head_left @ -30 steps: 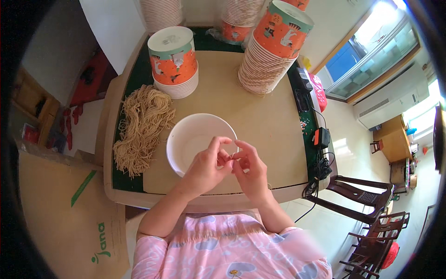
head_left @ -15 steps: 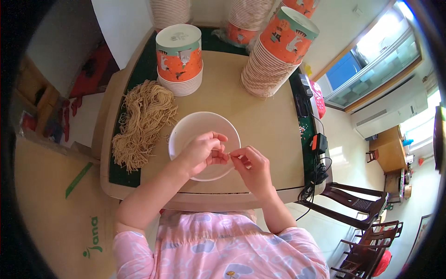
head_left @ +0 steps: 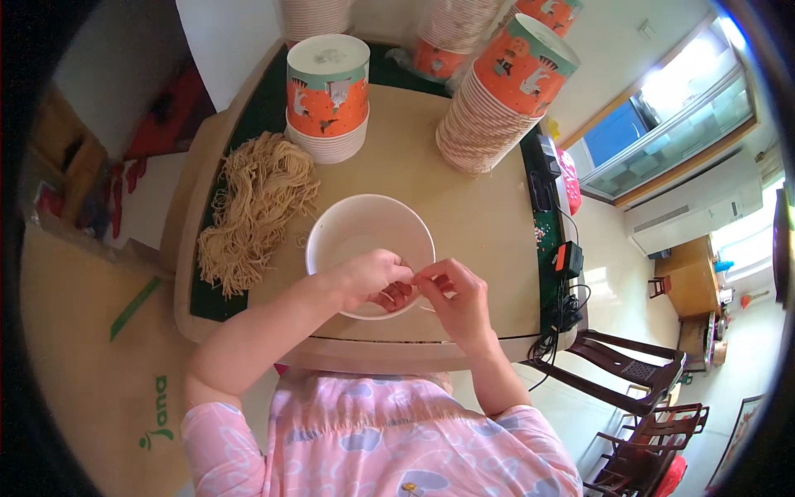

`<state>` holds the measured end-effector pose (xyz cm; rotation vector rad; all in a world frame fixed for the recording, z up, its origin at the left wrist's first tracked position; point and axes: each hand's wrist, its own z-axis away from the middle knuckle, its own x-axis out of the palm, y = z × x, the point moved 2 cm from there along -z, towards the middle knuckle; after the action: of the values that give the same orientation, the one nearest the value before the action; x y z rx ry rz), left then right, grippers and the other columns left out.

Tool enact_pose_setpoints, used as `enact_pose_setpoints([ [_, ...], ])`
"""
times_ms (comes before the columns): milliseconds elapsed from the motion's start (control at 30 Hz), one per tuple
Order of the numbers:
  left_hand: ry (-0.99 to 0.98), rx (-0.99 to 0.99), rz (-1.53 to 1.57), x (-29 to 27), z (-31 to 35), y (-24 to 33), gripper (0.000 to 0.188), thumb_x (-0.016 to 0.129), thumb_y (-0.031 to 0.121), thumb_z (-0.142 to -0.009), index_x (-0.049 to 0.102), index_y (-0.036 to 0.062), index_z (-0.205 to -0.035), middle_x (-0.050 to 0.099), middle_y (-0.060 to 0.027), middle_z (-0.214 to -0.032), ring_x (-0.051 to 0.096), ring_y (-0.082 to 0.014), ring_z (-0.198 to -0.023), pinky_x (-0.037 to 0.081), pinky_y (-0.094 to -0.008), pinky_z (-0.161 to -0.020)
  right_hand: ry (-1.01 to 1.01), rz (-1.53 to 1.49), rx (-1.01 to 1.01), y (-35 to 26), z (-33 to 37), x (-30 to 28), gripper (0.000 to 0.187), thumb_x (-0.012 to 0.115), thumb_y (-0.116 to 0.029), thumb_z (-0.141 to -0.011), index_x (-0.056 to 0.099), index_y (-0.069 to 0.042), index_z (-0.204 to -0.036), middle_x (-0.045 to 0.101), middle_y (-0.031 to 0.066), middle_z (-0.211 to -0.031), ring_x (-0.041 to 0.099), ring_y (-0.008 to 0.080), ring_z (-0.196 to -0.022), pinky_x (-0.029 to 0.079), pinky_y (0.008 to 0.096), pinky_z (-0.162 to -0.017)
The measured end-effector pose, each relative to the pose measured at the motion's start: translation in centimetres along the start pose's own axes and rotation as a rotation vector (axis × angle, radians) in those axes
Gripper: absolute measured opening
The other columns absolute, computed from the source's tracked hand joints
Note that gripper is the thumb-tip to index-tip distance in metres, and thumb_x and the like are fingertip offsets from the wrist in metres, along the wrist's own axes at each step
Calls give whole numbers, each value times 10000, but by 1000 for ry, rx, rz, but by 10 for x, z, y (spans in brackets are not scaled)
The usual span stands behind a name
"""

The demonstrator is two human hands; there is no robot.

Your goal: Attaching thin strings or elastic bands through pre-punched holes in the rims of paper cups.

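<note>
A white paper bucket point(head_left: 331, 230) stands mouth up near the table's front edge. My left hand point(head_left: 377, 280) reaches over its mouth, fingers curled and thumb meeting the right fingertips at the right rim. Just outside that rim my right hand point(head_left: 455, 298) pinches with thumb and forefinger. A short pale string end point(head_left: 426, 309) sticks out below the pinch; the rest of it is hidden by the fingers. Left of the bucket lies a loose heap of beige cotton strings point(head_left: 257, 211).
Behind are a short stack of orange-printed paper buckets point(head_left: 330, 99) and a tall leaning stack point(head_left: 505, 95), both upside down. Along the table's right edge run a power strip point(head_left: 542, 170) and black cables point(head_left: 553, 331). A dark wooden chair point(head_left: 617, 364) stands at the right.
My left hand has turned palm-down and its fingers have curled, dipping lower into the bucket's mouth. A pale string end now shows by my right hand. The whole view has shifted slightly.
</note>
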<state>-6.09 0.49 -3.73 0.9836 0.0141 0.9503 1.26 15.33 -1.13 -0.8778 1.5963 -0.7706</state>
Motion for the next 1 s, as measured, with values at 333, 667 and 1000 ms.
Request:
enact_pose_setpoints([
  [333,-16,48,-204,3,-5,-4,166,606,141,-874,590,9,-975,609,-47,-870,599,-130,-757,510,-271,-653,-53,-74,62,-1,-5,-5,59,644,31,-822,619,9,-871,643,57,-815,636,104,-724,525,240,-642],
  [667,126,185,304,0,-2,-3,155,494,95,-885,483,4,-1010,586,-116,-816,599,-185,-710,544,-344,-679,-92,-22,30,-3,-8,-9,57,651,7,-828,614,14,-871,623,40,-813,599,74,-684,503,218,-612],
  [1000,135,73,331,3,1,2,151,471,109,-906,507,-19,-976,412,-18,-623,470,-162,-534,501,-387,-592,-78,-91,62,6,-6,-6,61,659,-8,-827,632,3,-881,612,48,-854,548,69,-606,482,210,-573],
])
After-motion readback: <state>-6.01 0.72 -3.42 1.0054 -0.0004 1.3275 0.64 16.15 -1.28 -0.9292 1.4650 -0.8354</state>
